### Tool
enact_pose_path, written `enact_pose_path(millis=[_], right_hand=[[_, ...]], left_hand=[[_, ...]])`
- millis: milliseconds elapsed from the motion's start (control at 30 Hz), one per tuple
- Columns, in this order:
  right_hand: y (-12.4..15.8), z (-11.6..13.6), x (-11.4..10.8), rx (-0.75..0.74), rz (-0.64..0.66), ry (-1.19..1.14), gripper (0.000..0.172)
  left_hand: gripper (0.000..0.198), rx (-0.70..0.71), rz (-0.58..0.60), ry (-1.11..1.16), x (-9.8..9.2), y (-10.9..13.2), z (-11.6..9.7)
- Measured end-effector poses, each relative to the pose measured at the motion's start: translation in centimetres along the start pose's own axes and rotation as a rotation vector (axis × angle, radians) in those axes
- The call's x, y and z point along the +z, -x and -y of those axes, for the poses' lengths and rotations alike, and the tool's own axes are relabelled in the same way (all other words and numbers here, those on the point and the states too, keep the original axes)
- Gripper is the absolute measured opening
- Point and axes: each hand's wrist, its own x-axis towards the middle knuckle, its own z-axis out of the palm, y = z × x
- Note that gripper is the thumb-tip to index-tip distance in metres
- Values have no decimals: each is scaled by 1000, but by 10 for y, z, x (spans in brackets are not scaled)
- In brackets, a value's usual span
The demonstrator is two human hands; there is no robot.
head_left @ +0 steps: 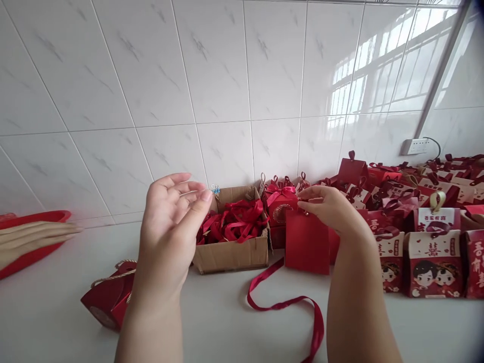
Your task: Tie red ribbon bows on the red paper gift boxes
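My right hand (328, 207) pinches the top edge of a plain red gift box (307, 242), holding it upright just above the white counter. My left hand (172, 222) is raised in front of me, palm up, fingers loosely apart and holding nothing. A loose red ribbon (291, 307) trails on the counter below the box. Behind my left hand's fingertips stands a cardboard carton (230, 254) filled with red ribbons (236, 221).
Many finished red gift boxes (434, 262) crowd the counter at the right, up to the tiled wall. A red box with rope handle (109, 297) lies on its side at lower left. A red tray (34, 242) with pale contents sits far left. A wall socket (415, 146) is upper right.
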Motion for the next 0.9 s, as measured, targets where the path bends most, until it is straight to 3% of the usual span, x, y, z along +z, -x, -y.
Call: enact_pose_path(millis=[200,367,533,667,767,833,900], right_hand=[[6,8,1,-45,-7,-1,19],[1,5,9,-48,47,159,18],[6,16,13,-52,91,149,16],[16,35,27,-158,250,111,16],[23,46,43,-278,422,150,18],[25,49,51,-319,530,176,20],[27,49,56,-328,606,192,21]], left_hand=[[22,24,28,7,0,5,-2],[14,15,251,-91,4,15,-8],[10,18,357,-227,13,24,-12],[8,-6,474,-276,20,28,-12],[8,-17,498,-303,17,25,-10],[10,-48,468,-362,6,17,-5],[14,-109,365,-460,-14,5,4]])
